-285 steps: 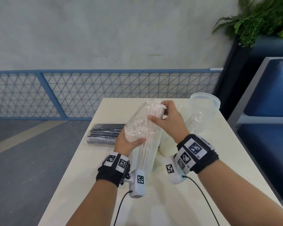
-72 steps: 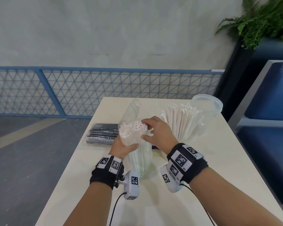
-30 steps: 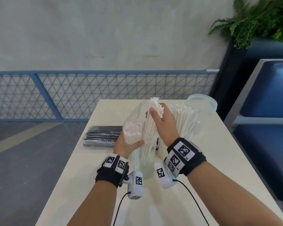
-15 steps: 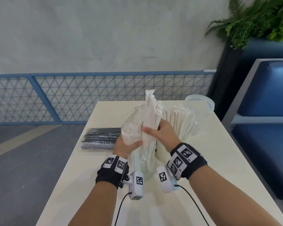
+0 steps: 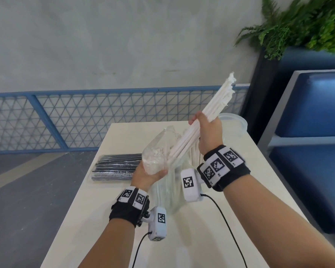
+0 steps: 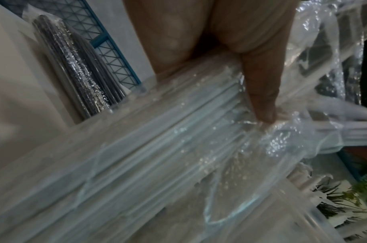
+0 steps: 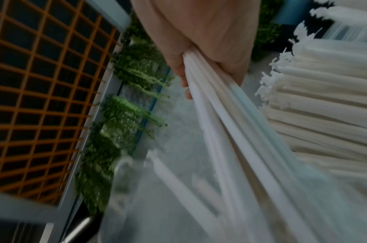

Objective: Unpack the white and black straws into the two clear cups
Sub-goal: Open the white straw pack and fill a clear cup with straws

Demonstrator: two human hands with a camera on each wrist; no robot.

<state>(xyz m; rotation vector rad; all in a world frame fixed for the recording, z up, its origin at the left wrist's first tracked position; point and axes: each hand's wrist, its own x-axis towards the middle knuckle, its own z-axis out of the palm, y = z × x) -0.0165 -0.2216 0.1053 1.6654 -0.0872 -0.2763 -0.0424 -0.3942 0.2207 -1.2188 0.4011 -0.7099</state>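
My right hand (image 5: 207, 130) grips a bundle of white straws (image 5: 217, 105) and holds it slanted up to the right, its lower ends still at the mouth of the clear plastic bag (image 5: 157, 151). My left hand (image 5: 149, 174) holds that bag upright on the table, thumb across its front (image 6: 259, 92). More white straws (image 6: 157, 148) stay inside the bag. Behind my right wrist a clear cup (image 5: 234, 124) stands, and white straws (image 7: 323, 98) fill a cup near my right hand. The pack of black straws (image 5: 116, 167) lies wrapped at the table's left edge.
The cream table (image 5: 211, 238) ends close on the left, with grey floor below. A blue mesh railing (image 5: 66, 117) runs behind it. A blue padded bench (image 5: 313, 132) stands to the right, with a fern planter (image 5: 298, 26) above it.
My right hand has pulled the white straw bundle up and to the right, almost out of the bag. The left hand has stayed on the bag.
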